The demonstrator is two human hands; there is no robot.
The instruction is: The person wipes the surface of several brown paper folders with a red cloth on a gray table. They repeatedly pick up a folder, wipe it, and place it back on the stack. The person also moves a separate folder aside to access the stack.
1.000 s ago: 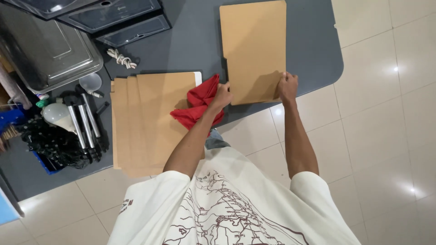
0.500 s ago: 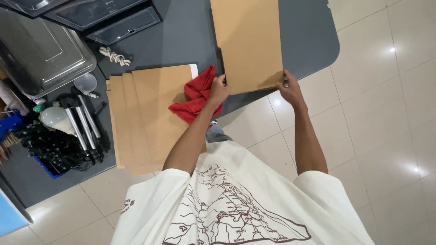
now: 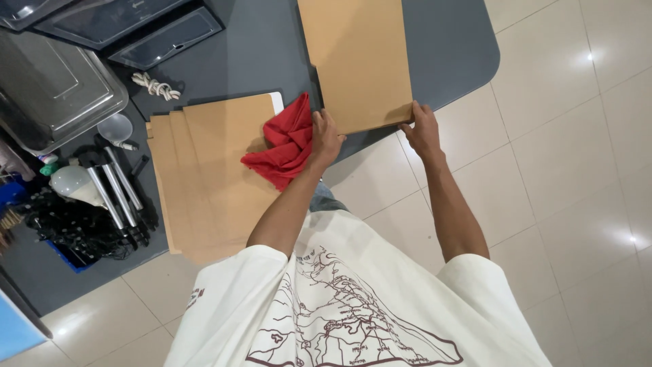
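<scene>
Grey table (image 3: 448, 47), both hands (image 3: 326, 139) seemingly grip brown folder (image 3: 356, 61)

The one camera sits on my head and looks almost straight down my chest and arms. It faces the near edge of the dark grey surface (image 3: 441, 47), close enough that my shirt fills the bottom of the picture. The tiled floor (image 3: 577, 170) takes the right side. There is no second view to share anything with.
</scene>
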